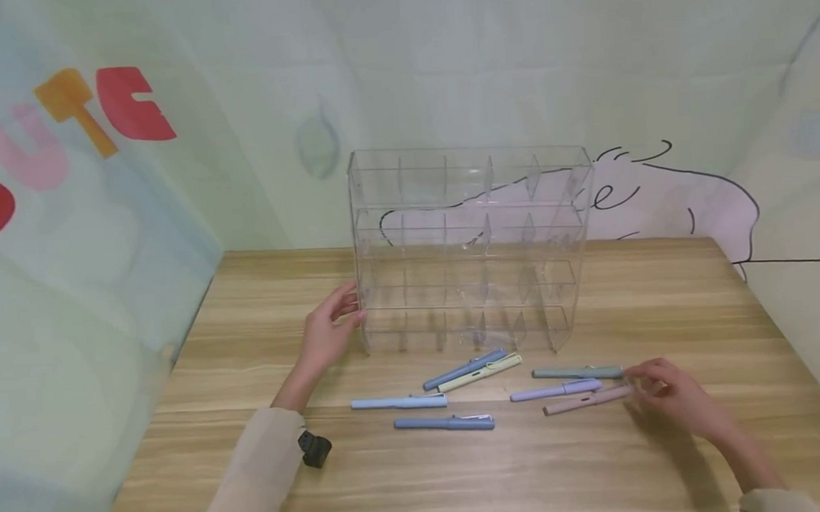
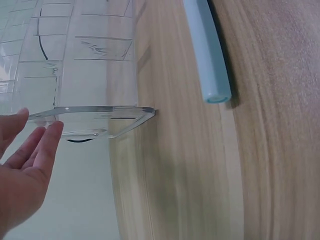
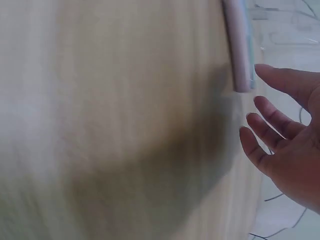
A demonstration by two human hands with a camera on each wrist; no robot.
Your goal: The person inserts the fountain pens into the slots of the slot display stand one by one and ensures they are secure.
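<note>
A clear acrylic organizer [image 1: 470, 307] with several tiers of divided compartments stands on the table. At its left side is my left hand [image 1: 327, 332], thumb and fingertips touching the edge of the side panel, fingers fairly straight. My right hand [image 1: 680, 397] hovers by the right ends of a grey-green pen [image 1: 576, 372] and a pink pen [image 1: 588, 399]. In the right wrist view its fingers are spread apart, with the thumb tip close to the pink pen [image 3: 239, 55]; whether they touch cannot be told. Between these two pens lies a lavender pen [image 1: 553, 390].
In front of the organizer, a dark blue pen [image 1: 463, 370] and a pale green pen [image 1: 480, 373] lie side by side. Nearer are a light blue pen [image 1: 397, 402] and another blue pen [image 1: 445, 423]. A printed cloth [image 1: 273, 101] hangs behind the wooden table [image 1: 247, 309].
</note>
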